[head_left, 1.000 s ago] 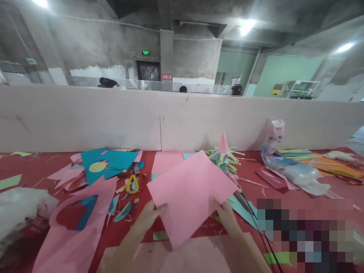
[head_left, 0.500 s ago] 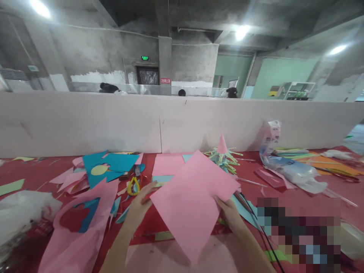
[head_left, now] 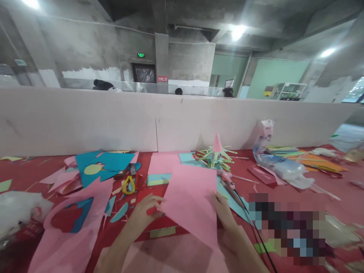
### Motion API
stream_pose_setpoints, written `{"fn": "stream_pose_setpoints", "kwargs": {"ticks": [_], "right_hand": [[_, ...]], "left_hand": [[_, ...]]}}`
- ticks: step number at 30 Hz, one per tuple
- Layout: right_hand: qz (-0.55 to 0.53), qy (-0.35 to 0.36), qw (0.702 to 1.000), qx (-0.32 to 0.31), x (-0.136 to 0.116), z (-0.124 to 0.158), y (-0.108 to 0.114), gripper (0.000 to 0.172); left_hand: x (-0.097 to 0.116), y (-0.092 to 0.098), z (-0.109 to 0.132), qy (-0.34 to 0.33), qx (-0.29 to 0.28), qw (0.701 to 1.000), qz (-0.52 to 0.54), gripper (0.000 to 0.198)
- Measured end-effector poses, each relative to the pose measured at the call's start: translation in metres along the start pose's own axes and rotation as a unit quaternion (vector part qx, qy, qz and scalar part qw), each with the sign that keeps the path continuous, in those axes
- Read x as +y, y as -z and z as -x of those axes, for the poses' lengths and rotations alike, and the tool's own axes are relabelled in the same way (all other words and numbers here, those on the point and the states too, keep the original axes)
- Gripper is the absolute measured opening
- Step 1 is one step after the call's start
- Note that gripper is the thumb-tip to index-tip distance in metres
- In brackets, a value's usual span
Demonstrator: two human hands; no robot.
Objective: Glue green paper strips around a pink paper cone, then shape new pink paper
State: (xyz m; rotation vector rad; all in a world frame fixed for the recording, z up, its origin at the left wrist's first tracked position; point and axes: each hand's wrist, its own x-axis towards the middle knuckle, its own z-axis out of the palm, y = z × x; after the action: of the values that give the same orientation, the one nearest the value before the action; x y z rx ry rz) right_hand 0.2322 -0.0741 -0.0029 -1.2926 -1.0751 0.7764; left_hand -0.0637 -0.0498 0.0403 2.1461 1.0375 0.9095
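A pink sheet of paper (head_left: pixel 193 197) is held up at a tilt over the table in front of me. My right hand (head_left: pixel 224 210) pinches its right edge between thumb and fingers. At the sheet's left corner is my left hand (head_left: pixel 148 208), its thumb and fingers apart around the corner; whether they touch it is hard to tell. Beneath lies a larger pale pink sheet (head_left: pixel 170 256). Behind stands a pink paper cone (head_left: pixel 217 143) on a ring of green strips (head_left: pixel 224 161). Yellow-handled scissors (head_left: pixel 128 185) lie beyond my left hand.
Blue paper (head_left: pixel 113 163) and cut pink scraps (head_left: pixel 74 250) cover the left of the red table (head_left: pixel 139 235). Plastic bags (head_left: pixel 287 170) lie at right. A pink glue gun (head_left: pixel 229 180) trails a black cord (head_left: pixel 260 242). A white partition (head_left: pixel 85 123) closes the back.
The pink sheet has turned from a diamond position to a squarer one and come down slightly. My left hand's fingers have spread at its corner; my right hand keeps the right edge.
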Motion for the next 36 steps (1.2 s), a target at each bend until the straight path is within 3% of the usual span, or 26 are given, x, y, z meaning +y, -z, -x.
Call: {"fn": "stream_pose_setpoints", "kwargs": {"ticks": [3, 7, 11, 13, 17, 21, 24, 26, 28, 29, 31, 33, 36], "right_hand": [[0.038, 0.030, 0.999, 0.009, 0.007, -0.002, -0.001, 0.034], [0.018, 0.004, 0.998, 0.065, 0.012, -0.002, 0.003, 0.047], [-0.003, -0.032, 0.994, 0.106, 0.001, 0.003, 0.013, 0.047], [-0.035, -0.043, 0.994, 0.094, -0.008, 0.006, 0.015, 0.051], [-0.077, -0.096, 0.992, -0.020, -0.015, 0.012, 0.008, 0.044], [-0.006, -0.053, 0.993, -0.103, -0.012, 0.015, -0.002, 0.030], [0.056, 0.005, 0.990, -0.127, -0.013, 0.016, -0.004, 0.031], [0.085, 0.025, 0.988, -0.128, -0.014, 0.016, -0.003, 0.035], [0.107, 0.035, 0.984, -0.137, -0.015, 0.017, -0.002, 0.037], [0.114, 0.035, 0.982, -0.147, -0.014, 0.018, -0.003, 0.038], [0.132, 0.041, 0.975, -0.172, -0.011, 0.020, -0.004, 0.037], [0.155, 0.064, 0.968, -0.185, -0.008, 0.021, -0.007, 0.036], [0.168, 0.096, 0.963, -0.187, -0.007, 0.022, -0.009, 0.036]], "left_hand": [[0.006, -0.011, 0.000, 0.041, 0.002, 0.999, 0.013, 0.021], [0.006, -0.021, 0.000, 0.086, 0.109, 0.989, -0.053, 0.033], [0.001, -0.022, 0.002, 0.105, 0.182, 0.976, -0.060, 0.031], [0.000, -0.022, 0.002, 0.117, 0.195, 0.972, -0.052, 0.030], [0.003, -0.024, 0.001, 0.133, 0.205, 0.970, -0.010, 0.032], [0.006, -0.025, -0.002, 0.138, 0.192, 0.966, 0.102, 0.030], [0.007, -0.024, -0.002, 0.183, 0.188, 0.937, 0.229, 0.043], [0.009, -0.023, -0.001, 0.216, 0.128, 0.908, 0.335, 0.056], [0.010, -0.023, 0.000, 0.222, 0.032, 0.888, 0.401, 0.061], [0.011, -0.024, 0.000, 0.218, -0.011, 0.889, 0.402, 0.058], [0.012, -0.028, -0.001, 0.195, -0.053, 0.918, 0.341, 0.043], [0.014, -0.034, -0.001, 0.157, -0.048, 0.956, 0.241, 0.031], [0.020, -0.045, 0.000, 0.073, -0.027, 0.988, 0.137, 0.044]]}}
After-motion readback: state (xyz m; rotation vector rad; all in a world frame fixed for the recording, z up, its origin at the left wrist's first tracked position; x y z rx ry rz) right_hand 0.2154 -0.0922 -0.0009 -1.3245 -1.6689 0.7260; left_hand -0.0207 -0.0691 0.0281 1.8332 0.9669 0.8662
